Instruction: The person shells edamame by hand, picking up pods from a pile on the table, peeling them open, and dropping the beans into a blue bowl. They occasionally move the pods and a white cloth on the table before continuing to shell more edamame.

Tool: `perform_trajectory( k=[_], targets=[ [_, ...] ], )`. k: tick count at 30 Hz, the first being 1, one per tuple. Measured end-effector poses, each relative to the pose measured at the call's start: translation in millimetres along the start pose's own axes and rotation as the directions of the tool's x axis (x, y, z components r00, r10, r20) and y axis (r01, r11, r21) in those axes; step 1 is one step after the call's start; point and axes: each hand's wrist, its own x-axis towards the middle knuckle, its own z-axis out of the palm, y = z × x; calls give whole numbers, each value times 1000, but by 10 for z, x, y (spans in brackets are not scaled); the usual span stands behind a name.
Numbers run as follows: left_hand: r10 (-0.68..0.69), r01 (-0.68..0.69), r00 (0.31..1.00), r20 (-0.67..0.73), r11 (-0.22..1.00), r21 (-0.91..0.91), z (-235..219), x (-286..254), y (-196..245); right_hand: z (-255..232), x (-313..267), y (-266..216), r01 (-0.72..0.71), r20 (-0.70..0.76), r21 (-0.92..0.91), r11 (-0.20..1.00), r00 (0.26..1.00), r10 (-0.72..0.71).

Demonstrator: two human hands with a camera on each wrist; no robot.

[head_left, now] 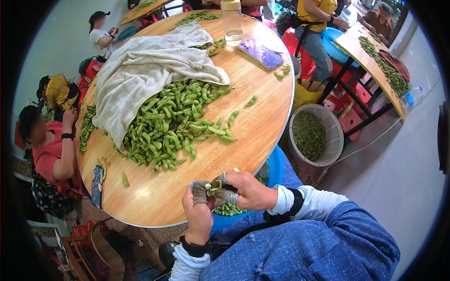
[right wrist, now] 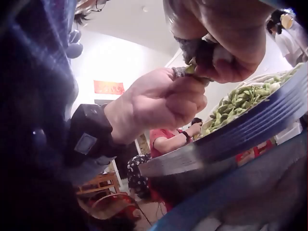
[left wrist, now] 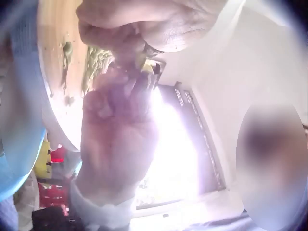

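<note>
**Two hands pinch one bean pod at the table's near edge**

At the 6 o'clock edge of the round wooden table [head_left: 262, 136], both hands meet over a single green pod [head_left: 214, 188]. The left hand [head_left: 198, 216] comes up from below with its fingers curled, the cloth-wrapped thumb tip pressed against the pod's left end. The right hand [head_left: 247, 191] comes in from 3 o'clock, its wrapped thumb and forefinger closed on the pod's other end. The pod sits between the two sets of fingertips, just off the table rim and above a blue basin [head_left: 275, 165] in which shelled beans [head_left: 228, 209] lie.

In the right wrist view the same grip shows from underneath: the left hand [right wrist: 161, 101] curled tight, the right hand [right wrist: 219, 43] above it, a scrap of green between them, and the basin's rim running across at 4 o'clock.

At the table's centre lies a heap of pods [head_left: 173, 122], half covered from 11 o'clock by a grey towel [head_left: 145, 65]. Toward 12 o'clock stand a clear bottle [head_left: 232, 23] and a phone [head_left: 260, 53]. On the floor at 3 o'clock sits a white basket [head_left: 333, 136] of green pods. A person in a red top [head_left: 47, 154] sits at 9 o'clock.
</note>
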Motion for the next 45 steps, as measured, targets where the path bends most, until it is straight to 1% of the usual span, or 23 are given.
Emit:
perform_trajectory(
  k=[1,3,7,9,10,12,15,18,19,22,24,27,28,30,31,33,34,36,40,43,45],
  targets=[
    [-65,64,998,-28,998,-16,11,11,47,5,-2,16,14,-5,-62,998,1000,-14],
    [-192,188,978,-76,981,-53,35,37,133,2,13,4,-12,6,-32,999,1000,12],
    [-254,257,966,39,961,-99,-86,75,134,-17,39,-52,-59,11,18,998,998,59],
    [-301,307,951,67,945,-114,-135,92,116,-9,23,-27,-35,16,-132,991,999,38],
    [-319,324,946,57,937,-132,-133,90,120,-4,18,-12,-22,19,-206,978,999,27],
    [-357,358,933,38,918,-170,-113,88,131,5,20,10,-11,-3,-286,958,1000,11],
    [-359,359,933,34,913,-195,-100,101,92,20,13,-34,-8,-28,-370,929,1000,-2],
    [-352,362,932,91,921,-145,-213,128,73,39,3,-20,25,-31,-454,891,999,-44],
    [-334,344,937,101,933,-103,-243,126,85,43,-2,-8,42,-28,-482,875,998,-63],
    [-295,298,948,122,955,-4,-287,95,122,36,4,-37,18,3,-506,862,1000,-19],
    [-288,287,950,123,958,30,-267,61,161,35,13,-43,31,19,-496,868,1000,-25],
    [-239,223,963,124,967,126,-169,-17,225,45,13,-35,51,22,-475,879,999,-46],
    [-234,222,961,144,970,96,-182,-18,221,49,13,-31,57,21,-466,883,998,-54],
    [-222,219,957,184,975,35,-224,-16,201,31,5,-47,20,18,-443,897,1000,-13],
    [-237,246,952,194,969,-19,-233,-13,193,24,3,-53,2,16,-431,902,1000,6],
    [-266,297,939,219,946,-126,-235,4,185,30,5,23,-33,-16,-335,941,999,29],
    [-256,283,944,208,952,-114,-209,2,197,28,6,46,-50,-33,-287,957,999,43],
    [-236,256,953,189,962,-91,-143,-12,223,26,7,7,-32,-23,-302,953,999,26],
    [-267,295,948,174,942,-162,-237,2,175,43,-15,43,30,38,-394,919,999,-16],
    [-290,319,943,165,928,-194,-266,-1,162,39,-8,1,7,83,-400,916,996,29],
    [-308,335,939,151,916,-220,-280,8,146,88,-19,44,44,75,-385,922,997,-16]
  ],
)
